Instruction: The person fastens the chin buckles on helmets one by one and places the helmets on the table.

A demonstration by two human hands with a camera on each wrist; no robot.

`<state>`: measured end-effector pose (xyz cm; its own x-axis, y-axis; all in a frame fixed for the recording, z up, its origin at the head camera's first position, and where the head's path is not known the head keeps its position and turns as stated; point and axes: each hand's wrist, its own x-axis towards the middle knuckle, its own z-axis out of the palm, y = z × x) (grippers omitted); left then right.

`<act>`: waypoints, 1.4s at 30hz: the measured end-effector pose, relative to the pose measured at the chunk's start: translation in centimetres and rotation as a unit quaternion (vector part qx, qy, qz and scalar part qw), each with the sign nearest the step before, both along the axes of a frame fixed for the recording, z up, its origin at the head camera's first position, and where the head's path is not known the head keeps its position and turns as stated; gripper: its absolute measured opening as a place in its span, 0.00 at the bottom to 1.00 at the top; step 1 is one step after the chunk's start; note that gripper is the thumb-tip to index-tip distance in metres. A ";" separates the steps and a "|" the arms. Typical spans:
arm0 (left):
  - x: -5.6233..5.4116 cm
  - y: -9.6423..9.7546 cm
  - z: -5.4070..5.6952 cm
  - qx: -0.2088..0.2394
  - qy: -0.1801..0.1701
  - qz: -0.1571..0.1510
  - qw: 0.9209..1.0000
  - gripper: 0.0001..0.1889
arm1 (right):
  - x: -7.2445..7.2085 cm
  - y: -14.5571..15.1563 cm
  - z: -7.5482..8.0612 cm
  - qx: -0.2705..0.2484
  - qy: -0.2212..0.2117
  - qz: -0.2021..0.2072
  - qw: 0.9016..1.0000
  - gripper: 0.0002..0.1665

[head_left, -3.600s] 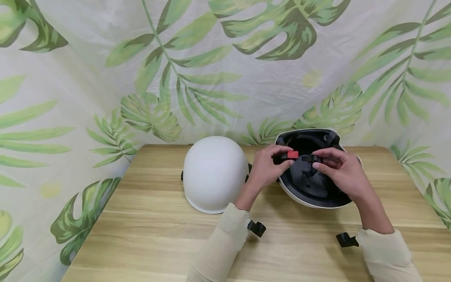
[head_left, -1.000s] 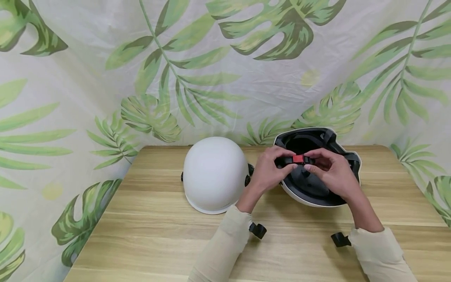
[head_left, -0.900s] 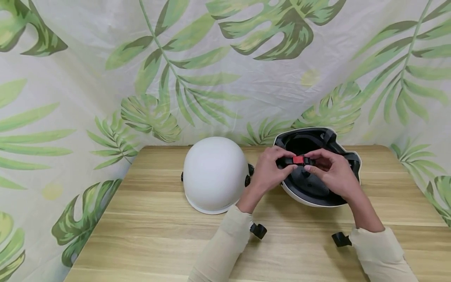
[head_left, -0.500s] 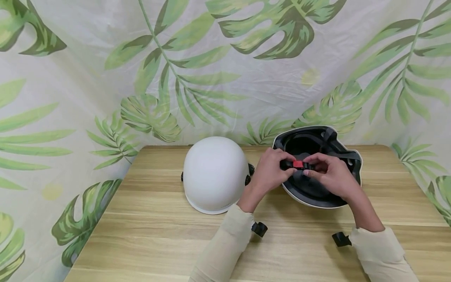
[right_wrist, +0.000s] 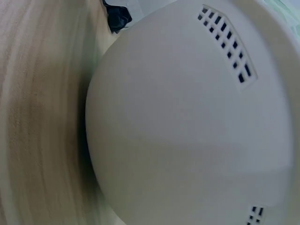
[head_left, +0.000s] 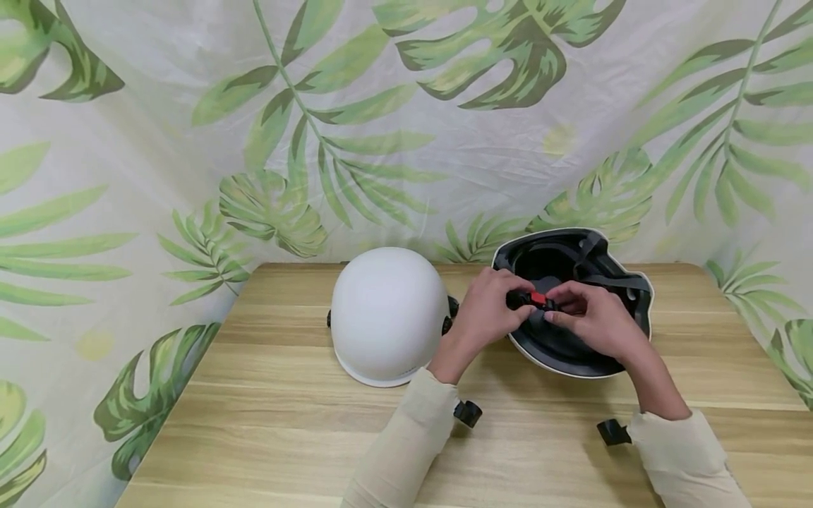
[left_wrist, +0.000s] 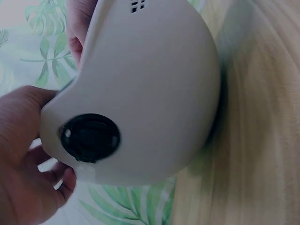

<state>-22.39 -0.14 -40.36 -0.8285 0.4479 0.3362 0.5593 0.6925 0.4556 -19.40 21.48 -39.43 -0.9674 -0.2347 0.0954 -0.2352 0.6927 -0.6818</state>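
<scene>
A white helmet (head_left: 574, 363) lies upturned at the back right of the table, its black lining facing up. Over its opening a chin-strap buckle (head_left: 538, 298) with a red part shows its two halves joined. My left hand (head_left: 481, 310) pinches the buckle's left end between thumb and fingers. At the other end, my right hand (head_left: 600, 319) pinches the black part. The left wrist view has my left hand (left_wrist: 21, 159) by the helmet's edge, near a round black knob (left_wrist: 91, 137). Only the helmet's vented white shell (right_wrist: 187, 117) fills the right wrist view, the hand hidden.
A second white helmet (head_left: 389, 314) stands dome up to the left of my left hand, with black fittings at its sides. A leaf-print cloth (head_left: 381, 141) hangs behind the wooden table (head_left: 267, 423). Black wrist-worn devices (head_left: 468, 413) stick out near both sleeves.
The buckle halves were apart 3.6 seconds ago and are now joined. Over the last second, both hands have lowered the buckle slightly, and it now tilts down to the right.
</scene>
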 end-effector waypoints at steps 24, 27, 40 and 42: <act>0.4 -2.0 -1.7 0.212 -0.087 -0.004 0.973 0.38 | 1.7 7.5 -0.6 -0.034 0.243 -0.165 0.955 0.26; 0.6 -2.0 -1.8 0.214 -0.097 -0.002 0.972 0.39 | 1.8 8.6 -1.2 -0.032 0.200 -0.151 0.968 0.27; 1.1 -2.5 -2.8 0.256 -0.174 -0.008 0.951 0.38 | 2.2 9.8 -1.9 -0.064 0.086 -0.170 0.980 0.34; 1.2 -2.5 -3.0 0.251 -0.174 -0.003 0.952 0.37 | 2.2 9.7 -2.0 -0.062 0.088 -0.173 0.979 0.33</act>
